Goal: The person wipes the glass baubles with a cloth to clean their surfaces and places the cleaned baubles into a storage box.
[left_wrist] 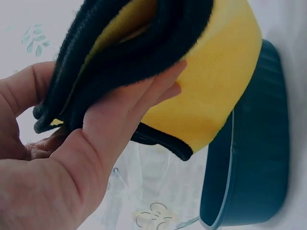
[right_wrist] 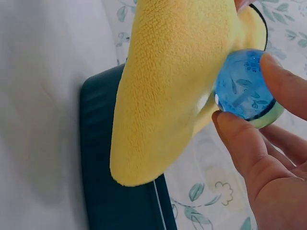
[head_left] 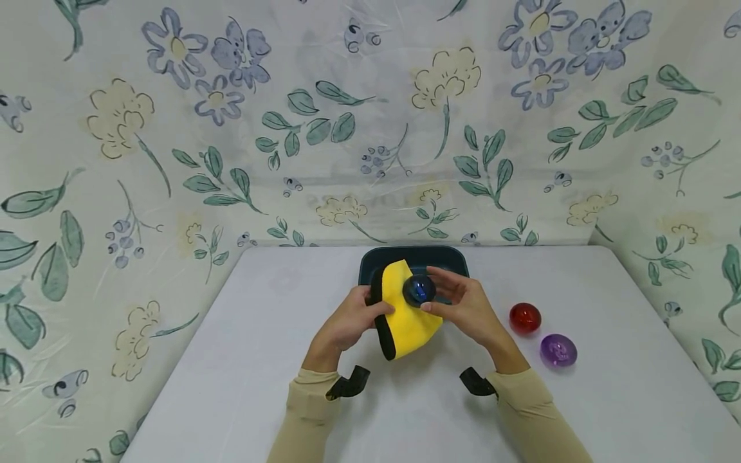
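A folded yellow cloth [head_left: 408, 325] with a black edge is held up by my left hand [head_left: 353, 318], thumb in front and fingers behind, as the left wrist view also shows. My right hand [head_left: 463, 305] pinches a clear blue ball [right_wrist: 244, 86] between thumb and fingers, against the cloth's yellow face. In the head view that ball [head_left: 419, 290] looks dark blue. Behind and partly hidden by the cloth and hands stands a dark teal basin [head_left: 366, 267]; its wall [left_wrist: 266, 158] shows in the left wrist view.
To the right of my right hand, a red ball [head_left: 525, 319] and a purple ball [head_left: 558, 350] lie on the white table [head_left: 231, 360]. A flower-patterned sheet [head_left: 382, 128] hangs behind the table's back edge.
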`<action>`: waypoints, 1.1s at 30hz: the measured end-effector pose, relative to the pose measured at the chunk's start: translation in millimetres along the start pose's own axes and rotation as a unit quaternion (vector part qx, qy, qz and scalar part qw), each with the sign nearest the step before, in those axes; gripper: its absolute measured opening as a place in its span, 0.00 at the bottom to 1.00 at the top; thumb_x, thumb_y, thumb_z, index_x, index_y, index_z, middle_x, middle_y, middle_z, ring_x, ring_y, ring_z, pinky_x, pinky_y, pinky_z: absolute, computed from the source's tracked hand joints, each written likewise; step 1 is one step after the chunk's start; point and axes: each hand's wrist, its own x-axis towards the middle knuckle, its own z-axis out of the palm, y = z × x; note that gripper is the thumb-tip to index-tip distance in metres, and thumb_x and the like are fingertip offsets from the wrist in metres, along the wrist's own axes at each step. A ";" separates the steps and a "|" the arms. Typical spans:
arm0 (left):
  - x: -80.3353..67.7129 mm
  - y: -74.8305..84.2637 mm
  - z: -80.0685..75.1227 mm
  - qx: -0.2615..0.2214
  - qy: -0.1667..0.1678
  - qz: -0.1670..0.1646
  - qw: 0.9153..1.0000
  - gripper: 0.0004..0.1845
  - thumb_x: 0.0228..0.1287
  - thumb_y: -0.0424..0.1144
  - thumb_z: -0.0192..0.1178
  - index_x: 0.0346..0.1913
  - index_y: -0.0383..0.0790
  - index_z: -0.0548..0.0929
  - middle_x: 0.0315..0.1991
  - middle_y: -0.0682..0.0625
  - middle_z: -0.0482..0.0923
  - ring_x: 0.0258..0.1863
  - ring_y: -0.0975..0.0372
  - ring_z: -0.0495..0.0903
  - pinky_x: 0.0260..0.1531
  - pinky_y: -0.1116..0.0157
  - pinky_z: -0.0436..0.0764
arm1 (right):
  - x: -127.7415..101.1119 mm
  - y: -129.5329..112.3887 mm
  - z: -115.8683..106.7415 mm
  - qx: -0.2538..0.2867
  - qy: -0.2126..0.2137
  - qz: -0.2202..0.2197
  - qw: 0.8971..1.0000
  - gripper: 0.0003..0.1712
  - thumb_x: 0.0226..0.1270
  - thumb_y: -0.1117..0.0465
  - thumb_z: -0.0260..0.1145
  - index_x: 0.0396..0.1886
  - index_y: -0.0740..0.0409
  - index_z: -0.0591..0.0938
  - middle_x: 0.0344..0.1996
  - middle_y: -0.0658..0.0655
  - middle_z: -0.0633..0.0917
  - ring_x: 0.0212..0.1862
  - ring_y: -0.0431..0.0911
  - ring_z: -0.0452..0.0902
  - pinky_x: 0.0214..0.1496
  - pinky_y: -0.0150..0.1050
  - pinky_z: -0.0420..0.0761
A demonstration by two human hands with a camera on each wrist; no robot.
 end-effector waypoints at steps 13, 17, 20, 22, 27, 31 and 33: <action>-2.3 1.5 -5.1 -0.032 0.005 0.015 0.999 0.24 0.71 0.34 0.56 0.65 0.25 0.70 0.58 0.35 0.79 0.47 0.59 0.85 0.60 0.55 0.85 | -1.2 2.3 -1.3 0.007 -0.034 0.017 0.999 0.41 0.63 0.64 0.76 0.74 0.62 0.72 0.75 0.66 0.72 0.68 0.65 0.78 0.60 0.43 0.86; -1.4 1.5 -4.7 -0.039 0.006 0.017 0.999 0.24 0.72 0.35 0.56 0.66 0.25 0.70 0.59 0.35 0.79 0.48 0.60 0.85 0.60 0.55 0.86 | 0.1 3.8 -1.3 -0.007 -0.030 0.004 1.000 0.40 0.61 0.64 0.76 0.73 0.62 0.73 0.73 0.66 0.75 0.66 0.64 0.80 0.62 0.43 0.84; -1.2 1.9 -4.3 -0.043 0.008 0.021 0.999 0.24 0.73 0.35 0.56 0.67 0.25 0.71 0.59 0.35 0.79 0.48 0.60 0.85 0.60 0.55 0.86 | 1.1 5.7 -2.1 -0.031 -0.025 -0.005 0.999 0.39 0.61 0.63 0.77 0.72 0.60 0.74 0.70 0.65 0.77 0.64 0.61 0.82 0.64 0.44 0.84; -0.5 1.7 -4.1 -0.047 0.009 0.025 0.999 0.24 0.73 0.34 0.56 0.67 0.25 0.71 0.59 0.34 0.79 0.48 0.60 0.85 0.59 0.55 0.86 | 1.5 6.5 -2.9 -0.043 -0.023 -0.008 0.999 0.38 0.61 0.62 0.77 0.71 0.59 0.75 0.69 0.64 0.79 0.64 0.59 0.83 0.66 0.45 0.83; -0.5 2.4 -2.7 -0.056 0.013 0.025 0.998 0.24 0.73 0.34 0.57 0.67 0.26 0.71 0.60 0.34 0.79 0.49 0.60 0.86 0.59 0.55 0.86 | 1.9 7.5 -4.4 -0.060 -0.018 -0.010 0.998 0.36 0.60 0.62 0.78 0.69 0.58 0.77 0.67 0.64 0.81 0.64 0.58 0.82 0.69 0.51 0.80; -0.2 3.1 -1.9 -0.064 0.018 0.027 0.997 0.23 0.74 0.34 0.58 0.67 0.28 0.73 0.59 0.37 0.80 0.49 0.60 0.86 0.58 0.56 0.87 | 2.2 7.3 -5.8 -0.069 -0.017 -0.008 0.997 0.37 0.59 0.62 0.78 0.68 0.60 0.77 0.66 0.64 0.81 0.65 0.59 0.82 0.70 0.53 0.79; -0.1 3.9 -1.8 -0.068 0.017 0.032 0.997 0.23 0.75 0.35 0.58 0.68 0.29 0.73 0.58 0.38 0.81 0.49 0.61 0.86 0.57 0.57 0.87 | 1.9 6.0 -7.1 -0.069 -0.018 -0.007 0.997 0.37 0.59 0.62 0.78 0.68 0.61 0.77 0.66 0.65 0.81 0.65 0.59 0.81 0.70 0.53 0.79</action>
